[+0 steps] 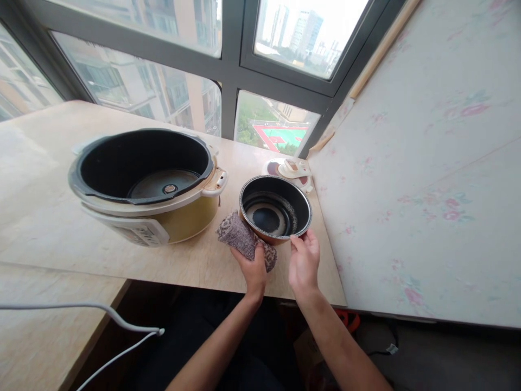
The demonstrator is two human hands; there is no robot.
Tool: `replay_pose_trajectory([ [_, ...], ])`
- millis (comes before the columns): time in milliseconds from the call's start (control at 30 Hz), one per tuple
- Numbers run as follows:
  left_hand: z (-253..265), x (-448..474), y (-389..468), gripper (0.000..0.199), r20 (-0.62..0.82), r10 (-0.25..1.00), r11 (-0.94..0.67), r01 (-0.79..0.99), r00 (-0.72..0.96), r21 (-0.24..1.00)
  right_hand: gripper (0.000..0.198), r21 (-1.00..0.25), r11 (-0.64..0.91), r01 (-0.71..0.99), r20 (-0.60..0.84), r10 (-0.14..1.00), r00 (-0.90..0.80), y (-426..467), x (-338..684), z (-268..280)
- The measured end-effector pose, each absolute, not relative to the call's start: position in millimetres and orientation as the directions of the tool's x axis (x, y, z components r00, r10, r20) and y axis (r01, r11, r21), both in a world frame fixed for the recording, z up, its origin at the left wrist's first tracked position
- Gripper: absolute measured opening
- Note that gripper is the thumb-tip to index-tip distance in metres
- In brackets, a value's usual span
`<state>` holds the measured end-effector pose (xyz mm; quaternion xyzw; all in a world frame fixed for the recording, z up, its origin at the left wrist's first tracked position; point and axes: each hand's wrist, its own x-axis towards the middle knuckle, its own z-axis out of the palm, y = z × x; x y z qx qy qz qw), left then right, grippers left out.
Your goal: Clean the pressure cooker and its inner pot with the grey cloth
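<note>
A round inner pot [275, 211], dark inside with a copper-coloured outside, stands on the wooden countertop [57, 217] near its right end. My right hand [304, 262] grips the pot's near rim with thumb and fingers. My left hand [253, 267] holds a grey-brown knitted cloth [240, 236] pressed against the pot's left outer wall. To the left stands a large yellow rice cooker body [148, 182] with its lid off and its heating plate showing.
A white cooker lid or small appliance part [293, 169] lies behind the pot by the window. A floral-patterned wall panel [427, 163] closes off the right side. A white cable [114, 320] hangs off the lower counter at left. Windows run along the back.
</note>
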<state>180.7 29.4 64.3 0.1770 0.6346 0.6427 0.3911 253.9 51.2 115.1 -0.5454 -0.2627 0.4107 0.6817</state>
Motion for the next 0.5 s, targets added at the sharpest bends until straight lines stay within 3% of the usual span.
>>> replay_pose_trajectory([
  [100, 65.2, 163.5, 42.0, 0.082, -0.235, 0.715, 0.074, -0.263, -0.658, 0.962, 0.054, -0.959, 0.062, -0.276, -0.109, 0.82, 0.562, 58.2, 274.1, 112.1],
  [233, 65.3, 148.0, 54.4, 0.078, -0.178, 0.724, 0.027, -0.231, -0.666, 0.973, 0.054, -0.991, 0.078, -0.112, -0.009, 0.785, 0.62, 103.5, 310.9, 108.1],
  [333, 62.6, 140.0, 62.7, 0.07, -0.212, 0.736, 0.066, -0.244, -0.643, 0.968, 0.054, -0.996, 0.076, -0.037, 0.046, 0.854, 0.518, 150.4, 331.1, 108.3],
  [500, 56.6, 130.4, 76.3, 0.053, -0.326, 0.72, 0.14, -0.332, -0.613, 0.933, 0.059, -0.996, -0.085, -0.034, -0.09, 0.96, 0.266, 204.2, 343.8, 108.0],
])
